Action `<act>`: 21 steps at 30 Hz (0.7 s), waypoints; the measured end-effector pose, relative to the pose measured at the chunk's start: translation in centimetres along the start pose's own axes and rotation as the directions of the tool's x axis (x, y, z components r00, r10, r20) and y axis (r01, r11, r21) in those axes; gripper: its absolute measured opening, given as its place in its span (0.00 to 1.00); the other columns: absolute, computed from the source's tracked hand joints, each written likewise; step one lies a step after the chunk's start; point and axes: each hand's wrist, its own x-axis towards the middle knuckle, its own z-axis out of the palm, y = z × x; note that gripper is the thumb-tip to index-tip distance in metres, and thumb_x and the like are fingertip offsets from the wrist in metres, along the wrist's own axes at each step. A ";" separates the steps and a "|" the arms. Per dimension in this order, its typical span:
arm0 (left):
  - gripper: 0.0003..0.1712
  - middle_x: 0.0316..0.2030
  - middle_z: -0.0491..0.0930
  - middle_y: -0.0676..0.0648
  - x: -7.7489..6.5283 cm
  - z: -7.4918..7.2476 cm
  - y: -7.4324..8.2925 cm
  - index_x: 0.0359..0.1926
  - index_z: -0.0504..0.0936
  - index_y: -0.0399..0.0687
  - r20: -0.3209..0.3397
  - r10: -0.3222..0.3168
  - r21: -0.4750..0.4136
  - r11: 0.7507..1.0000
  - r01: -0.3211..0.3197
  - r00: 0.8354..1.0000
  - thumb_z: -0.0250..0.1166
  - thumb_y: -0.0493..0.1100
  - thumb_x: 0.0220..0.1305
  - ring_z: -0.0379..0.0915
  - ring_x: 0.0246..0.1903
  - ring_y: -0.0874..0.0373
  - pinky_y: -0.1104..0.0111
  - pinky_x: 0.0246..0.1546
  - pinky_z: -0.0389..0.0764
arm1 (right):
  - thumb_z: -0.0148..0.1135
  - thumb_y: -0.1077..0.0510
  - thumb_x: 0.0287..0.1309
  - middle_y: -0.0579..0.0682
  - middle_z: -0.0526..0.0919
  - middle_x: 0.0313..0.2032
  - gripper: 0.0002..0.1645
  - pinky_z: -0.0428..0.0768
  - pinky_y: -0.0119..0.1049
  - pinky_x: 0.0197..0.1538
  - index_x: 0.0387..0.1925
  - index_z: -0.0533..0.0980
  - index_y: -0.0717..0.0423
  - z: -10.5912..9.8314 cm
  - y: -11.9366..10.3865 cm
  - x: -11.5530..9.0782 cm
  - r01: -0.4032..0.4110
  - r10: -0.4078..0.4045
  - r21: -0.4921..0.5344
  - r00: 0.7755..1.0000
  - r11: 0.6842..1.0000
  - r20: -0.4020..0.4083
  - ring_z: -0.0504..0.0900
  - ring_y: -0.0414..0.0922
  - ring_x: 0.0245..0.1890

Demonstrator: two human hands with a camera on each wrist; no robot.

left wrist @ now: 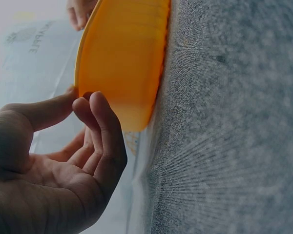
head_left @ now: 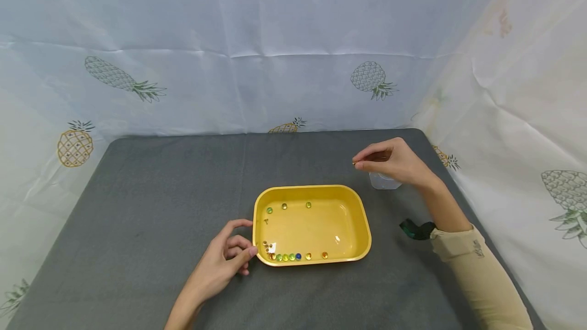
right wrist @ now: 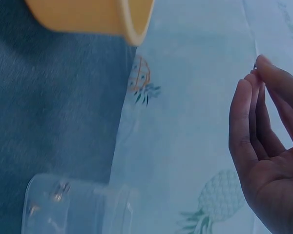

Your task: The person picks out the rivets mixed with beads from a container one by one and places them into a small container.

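My left hand [head_left: 220, 264] holds the left side of a yellow tray [head_left: 312, 264], thumb at the rim and fingers against the outer wall. Inside the tray lie several glass marbles [head_left: 292, 257] and several tiny brass-coloured pieces [head_left: 266, 221], mostly along its near and left sides. To the upper right, my right hand [head_left: 392, 159] pinches a tiny brass-coloured piece [head_left: 354, 163] between thumb and fingertips; its exact kind I cannot tell. Below that hand stands a clear plastic box [head_left: 384, 182], partly covered by it. In the right wrist view, small metal pieces [right wrist: 58, 195] lie in the box.
A grey cloth [head_left: 183, 192] covers the table. Behind it and at the sides hang white curtains [head_left: 257, 90] printed with pineapples. A dark green band [head_left: 416, 229] shows beside the right sleeve cuff [head_left: 451, 241].
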 end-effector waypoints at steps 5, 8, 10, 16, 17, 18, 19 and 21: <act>0.34 0.40 0.86 0.34 0.0 0.0 0.0 0.74 0.67 0.45 -0.001 -0.002 0.000 1.000 0.002 1.000 0.72 0.41 0.75 0.83 0.26 0.58 0.64 0.30 0.90 | 0.77 0.61 0.66 0.49 0.94 0.42 0.10 0.92 0.37 0.46 0.48 0.90 0.57 -0.9 1.1 -0.5 -0.015 0.014 -0.023 0.998 1.000 -0.054 0.92 0.42 0.38; 0.34 0.39 0.86 0.34 0.0 0.0 0.1 0.74 0.67 0.45 -0.001 0.003 0.000 1.000 -0.003 1.000 0.72 0.41 0.74 0.83 0.26 0.58 0.64 0.30 0.90 | 0.76 0.62 0.66 0.49 0.94 0.42 0.10 0.92 0.38 0.45 0.48 0.90 0.57 -1.4 1.7 -0.7 -0.014 0.010 -0.040 0.997 0.999 -0.081 0.92 0.45 0.38; 0.34 0.40 0.86 0.34 0.0 0.0 0.1 0.74 0.67 0.44 -0.001 0.005 -0.001 1.000 -0.005 1.000 0.72 0.41 0.74 0.82 0.26 0.58 0.64 0.30 0.90 | 0.76 0.62 0.66 0.46 0.94 0.41 0.10 0.92 0.36 0.45 0.48 0.90 0.57 -1.7 2.2 -0.9 -0.019 0.014 -0.051 0.995 0.999 -0.103 0.92 0.46 0.39; 0.34 0.40 0.86 0.34 0.0 0.0 0.1 0.74 0.67 0.44 -0.002 0.003 -0.002 1.000 -0.003 1.000 0.72 0.41 0.74 0.82 0.26 0.58 0.64 0.30 0.90 | 0.75 0.62 0.68 0.43 0.94 0.41 0.11 0.90 0.31 0.43 0.50 0.90 0.61 -2.4 3.5 -1.1 -0.045 0.039 -0.040 0.989 0.998 -0.140 0.91 0.42 0.37; 0.34 0.39 0.86 0.34 -0.1 0.0 0.1 0.74 0.67 0.44 -0.002 0.002 0.000 1.000 -0.002 1.000 0.72 0.41 0.74 0.82 0.26 0.58 0.64 0.30 0.90 | 0.75 0.62 0.68 0.42 0.94 0.41 0.11 0.90 0.31 0.43 0.50 0.89 0.61 -2.5 3.7 -1.1 -0.045 0.039 -0.039 0.989 0.998 -0.143 0.91 0.41 0.37; 0.34 0.40 0.86 0.34 -0.1 0.0 0.1 0.74 0.67 0.44 -0.002 0.003 0.000 1.000 -0.003 1.000 0.72 0.41 0.74 0.82 0.26 0.58 0.65 0.30 0.90 | 0.74 0.63 0.68 0.41 0.94 0.41 0.11 0.90 0.31 0.43 0.50 0.89 0.61 -2.6 4.0 -1.2 -0.045 0.039 -0.038 0.989 0.998 -0.145 0.91 0.40 0.37; 0.34 0.40 0.86 0.34 -0.1 0.0 0.1 0.74 0.67 0.44 -0.003 0.002 0.000 1.000 -0.002 1.000 0.72 0.41 0.74 0.82 0.26 0.58 0.65 0.30 0.90 | 0.74 0.63 0.68 0.41 0.94 0.41 0.11 0.90 0.30 0.43 0.50 0.89 0.62 -2.7 4.2 -1.2 -0.046 0.040 -0.038 0.988 0.998 -0.148 0.90 0.40 0.37; 0.34 0.40 0.86 0.34 -0.1 0.0 0.1 0.74 0.67 0.45 -0.003 0.003 0.001 1.000 -0.003 1.000 0.72 0.41 0.74 0.82 0.26 0.58 0.65 0.30 0.90 | 0.74 0.63 0.68 0.41 0.94 0.41 0.12 0.90 0.29 0.44 0.50 0.89 0.63 -2.9 4.6 -1.3 -0.044 0.036 -0.045 0.988 0.998 -0.149 0.90 0.39 0.37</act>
